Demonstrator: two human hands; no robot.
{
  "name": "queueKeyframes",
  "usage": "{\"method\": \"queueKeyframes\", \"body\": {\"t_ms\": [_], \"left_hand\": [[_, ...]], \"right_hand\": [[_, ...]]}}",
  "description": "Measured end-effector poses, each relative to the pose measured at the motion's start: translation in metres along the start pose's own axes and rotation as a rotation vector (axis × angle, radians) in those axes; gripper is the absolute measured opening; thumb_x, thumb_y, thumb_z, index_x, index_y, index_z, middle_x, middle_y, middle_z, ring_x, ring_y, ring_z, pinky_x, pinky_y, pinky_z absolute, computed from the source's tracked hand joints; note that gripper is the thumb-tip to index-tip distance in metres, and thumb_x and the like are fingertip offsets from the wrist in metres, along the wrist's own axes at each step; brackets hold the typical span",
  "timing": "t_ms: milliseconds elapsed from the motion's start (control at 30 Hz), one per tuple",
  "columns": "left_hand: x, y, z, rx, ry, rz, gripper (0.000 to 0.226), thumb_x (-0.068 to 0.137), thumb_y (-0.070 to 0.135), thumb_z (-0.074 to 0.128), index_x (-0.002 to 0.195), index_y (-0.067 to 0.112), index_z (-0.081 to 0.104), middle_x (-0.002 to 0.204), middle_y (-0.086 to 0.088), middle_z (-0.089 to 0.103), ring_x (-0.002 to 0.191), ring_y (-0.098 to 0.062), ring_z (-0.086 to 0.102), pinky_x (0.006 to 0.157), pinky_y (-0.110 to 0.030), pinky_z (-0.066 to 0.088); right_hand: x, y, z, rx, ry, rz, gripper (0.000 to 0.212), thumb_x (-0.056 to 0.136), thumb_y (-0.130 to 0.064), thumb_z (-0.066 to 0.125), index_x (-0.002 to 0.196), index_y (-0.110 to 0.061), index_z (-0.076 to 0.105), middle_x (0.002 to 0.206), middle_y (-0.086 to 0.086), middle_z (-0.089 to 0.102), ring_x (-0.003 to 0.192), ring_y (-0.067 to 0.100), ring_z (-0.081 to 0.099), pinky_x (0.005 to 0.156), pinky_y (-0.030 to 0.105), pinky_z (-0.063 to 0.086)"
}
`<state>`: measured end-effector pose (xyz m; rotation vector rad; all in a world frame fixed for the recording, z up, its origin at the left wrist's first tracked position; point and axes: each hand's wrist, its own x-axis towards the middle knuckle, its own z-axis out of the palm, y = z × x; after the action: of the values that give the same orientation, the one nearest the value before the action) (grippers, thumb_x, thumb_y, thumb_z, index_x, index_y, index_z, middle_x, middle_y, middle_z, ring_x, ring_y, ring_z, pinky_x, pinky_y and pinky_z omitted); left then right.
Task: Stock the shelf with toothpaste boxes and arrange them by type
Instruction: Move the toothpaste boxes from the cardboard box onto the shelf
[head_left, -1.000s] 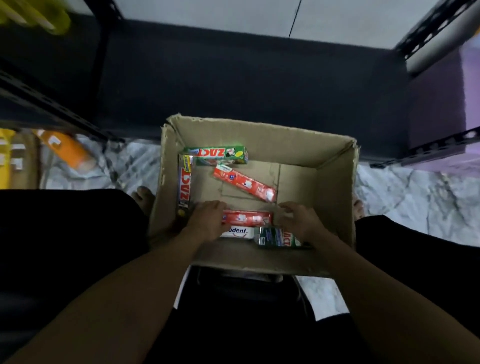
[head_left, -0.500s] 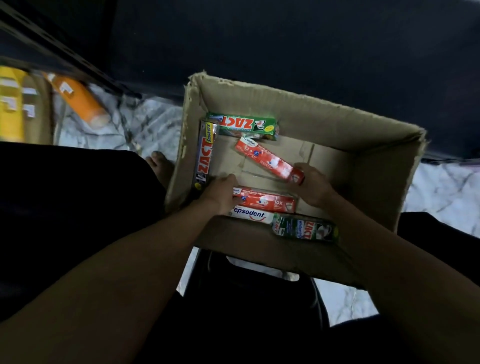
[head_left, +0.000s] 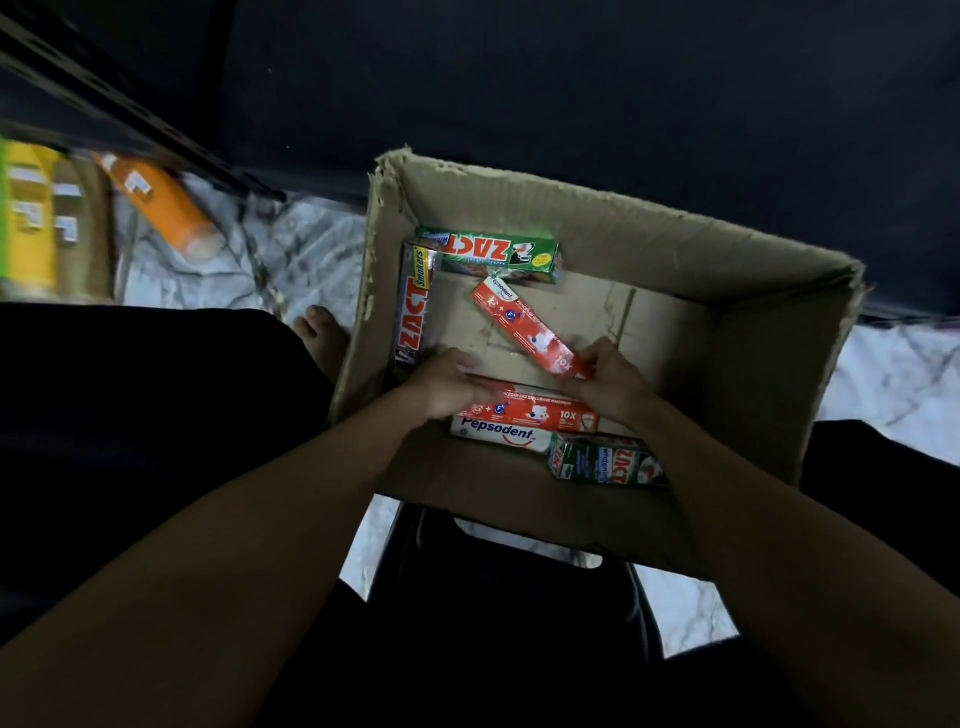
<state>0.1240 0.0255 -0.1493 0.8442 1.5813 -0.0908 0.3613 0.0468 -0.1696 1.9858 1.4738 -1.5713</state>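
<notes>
Inside the cardboard carton (head_left: 769, 374), head view (the only one): six toothpaste boxes lie loose on the bottom, none on the shelf yet.

- Right hand (head_left: 613, 379): fingers closed in a pinch on the near end of the slanted red box (head_left: 524, 327). Its far end points at the green box (head_left: 493, 254) by the far wall.
- Left hand (head_left: 447, 384): fingers laid over the left end of the flat red box (head_left: 540, 413). Whether they grip it or only rest on it, I cannot tell.
- The white box (head_left: 498, 434) lies just beside the flat red one, against the near wall. The green-and-white box (head_left: 602, 462) sits at its right end, partly under the right forearm.
- The grey box (head_left: 413, 312) lies along the left wall.
- Outside: an orange bottle (head_left: 161, 208) and yellow packs (head_left: 31, 228), both blurred, lie left on the marble floor (head_left: 311, 249).

Judged step: gathering the two red boxes as one type.

Risks:
1. An end pinch on a long box gives little hold; on lifting it may swing and slip out.
2. The carton seems perched between the knees; leaning on a wall could tip it.
3. Light is dim, and several boxes share colours, so types could get mixed.
</notes>
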Motion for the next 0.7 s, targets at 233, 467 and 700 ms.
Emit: {"method": "queueKeyframes", "body": {"t_ms": [233,467,700], "left_hand": [[-0.008,-0.002,0.003,-0.192,-0.066,-0.012,0.057,0.074,0.010,0.085,0.125,0.014,0.060,0.118,-0.002,0.061,0.093,-0.010,0.062,0.074,-0.024,0.054],[-0.012,-0.003,0.004,-0.291,-0.097,-0.019,0.047,0.080,0.011,0.080,0.124,0.017,0.064,0.105,0.005,0.065,0.094,-0.011,0.065,0.086,-0.035,0.057],[-0.019,0.004,0.006,-0.389,-0.129,-0.032,0.045,0.079,0.008,0.080,0.120,0.013,0.065,0.111,-0.003,0.063,0.095,-0.018,0.067,0.073,-0.032,0.061]], "right_hand": [[-0.001,-0.004,0.000,-0.082,-0.033,-0.044,0.076,0.082,-0.055,0.069,0.144,-0.021,0.040,0.140,0.011,0.043,0.125,0.028,0.047,0.096,0.037,0.044],[0.004,-0.001,-0.001,-0.054,-0.041,0.002,0.056,0.081,-0.055,0.068,0.125,-0.026,0.047,0.129,0.006,0.050,0.118,0.027,0.052,0.091,0.041,0.048],[0.003,0.000,-0.002,0.204,-0.068,0.005,0.057,0.081,-0.037,0.075,0.124,-0.022,0.041,0.129,0.002,0.052,0.104,0.016,0.059,0.075,0.033,0.053]]}}
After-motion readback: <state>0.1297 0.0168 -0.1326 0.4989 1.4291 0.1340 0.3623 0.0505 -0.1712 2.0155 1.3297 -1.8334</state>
